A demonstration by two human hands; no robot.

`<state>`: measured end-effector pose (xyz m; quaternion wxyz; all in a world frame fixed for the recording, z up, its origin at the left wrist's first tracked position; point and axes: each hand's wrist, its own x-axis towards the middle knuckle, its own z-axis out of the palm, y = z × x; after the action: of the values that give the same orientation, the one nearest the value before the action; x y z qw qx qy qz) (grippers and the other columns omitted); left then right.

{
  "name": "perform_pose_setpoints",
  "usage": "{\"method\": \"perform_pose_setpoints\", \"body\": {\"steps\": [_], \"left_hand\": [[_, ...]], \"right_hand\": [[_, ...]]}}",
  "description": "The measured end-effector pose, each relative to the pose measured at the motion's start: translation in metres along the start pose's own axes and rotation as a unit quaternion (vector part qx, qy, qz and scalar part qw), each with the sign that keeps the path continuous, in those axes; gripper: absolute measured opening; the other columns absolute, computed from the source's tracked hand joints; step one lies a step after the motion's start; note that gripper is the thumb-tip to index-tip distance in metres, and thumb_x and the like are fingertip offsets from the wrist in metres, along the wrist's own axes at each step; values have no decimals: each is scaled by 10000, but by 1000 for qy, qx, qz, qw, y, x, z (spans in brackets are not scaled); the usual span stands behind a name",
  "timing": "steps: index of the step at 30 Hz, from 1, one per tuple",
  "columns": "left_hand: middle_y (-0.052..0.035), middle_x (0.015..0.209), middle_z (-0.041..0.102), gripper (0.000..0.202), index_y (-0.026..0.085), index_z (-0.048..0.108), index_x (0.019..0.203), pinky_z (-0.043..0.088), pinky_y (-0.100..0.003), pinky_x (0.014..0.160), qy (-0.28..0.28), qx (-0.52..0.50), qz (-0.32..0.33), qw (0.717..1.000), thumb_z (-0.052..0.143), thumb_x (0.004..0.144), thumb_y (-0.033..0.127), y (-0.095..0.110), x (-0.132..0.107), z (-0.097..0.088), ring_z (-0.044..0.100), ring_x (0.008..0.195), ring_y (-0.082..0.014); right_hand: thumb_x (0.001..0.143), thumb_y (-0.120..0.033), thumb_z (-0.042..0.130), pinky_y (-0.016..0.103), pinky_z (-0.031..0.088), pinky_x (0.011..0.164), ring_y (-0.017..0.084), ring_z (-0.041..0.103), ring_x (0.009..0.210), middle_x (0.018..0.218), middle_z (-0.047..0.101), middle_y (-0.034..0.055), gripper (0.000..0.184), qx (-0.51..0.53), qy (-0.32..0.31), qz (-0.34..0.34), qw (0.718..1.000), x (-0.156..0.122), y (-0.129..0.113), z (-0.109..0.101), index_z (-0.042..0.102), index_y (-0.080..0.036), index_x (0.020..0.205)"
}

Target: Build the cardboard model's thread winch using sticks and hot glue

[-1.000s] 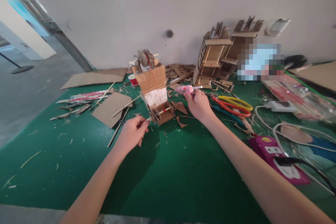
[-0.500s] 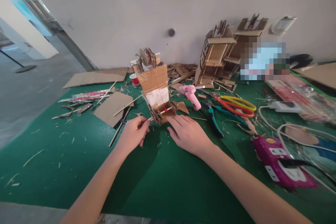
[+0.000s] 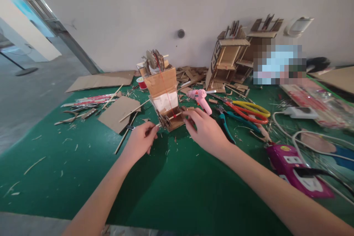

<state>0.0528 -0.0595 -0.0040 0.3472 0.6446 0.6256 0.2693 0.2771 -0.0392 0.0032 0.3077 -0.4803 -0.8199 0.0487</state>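
Note:
A tall cardboard model point(image 3: 163, 88) with round discs on top and a red thread down its front stands on the green mat point(image 3: 171, 188). A thin wooden stick runs through its base. My left hand point(image 3: 141, 140) pinches the left end of that stick, fingers closed. My right hand point(image 3: 206, 131) is at the model's right side, its fingertips pinched on a small cardboard wheel at the stick's other end. A pink glue gun point(image 3: 201, 99) lies on the mat just beyond my right hand.
Red and yellow scissors point(image 3: 247, 112) and teal pliers point(image 3: 226, 125) lie to the right. A purple power strip point(image 3: 300, 175) with cables sits at the right edge. Cardboard sheets point(image 3: 117, 112), sticks and scraps lie to the left. More cardboard models point(image 3: 229, 61) stand by the wall.
My right hand set the pink glue gun down on the mat, came back to the model's base, and now pinches the small wheel on its right side. My left hand stayed put.

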Motion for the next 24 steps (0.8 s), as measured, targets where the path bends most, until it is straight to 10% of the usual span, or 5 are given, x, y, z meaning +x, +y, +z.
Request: {"method": "perform_pose_setpoints", "body": {"steps": [24], "left_hand": [[32, 653, 592, 238, 198, 507, 821, 384, -222, 396, 12, 1, -3, 1000, 442, 894, 415, -2, 1, 0, 491, 320, -82]], "right_hand": [[867, -242, 515, 230, 382, 538, 101, 520, 544, 686, 665, -9, 182, 221, -28, 59, 973, 39, 4, 17, 687, -183, 847]]}}
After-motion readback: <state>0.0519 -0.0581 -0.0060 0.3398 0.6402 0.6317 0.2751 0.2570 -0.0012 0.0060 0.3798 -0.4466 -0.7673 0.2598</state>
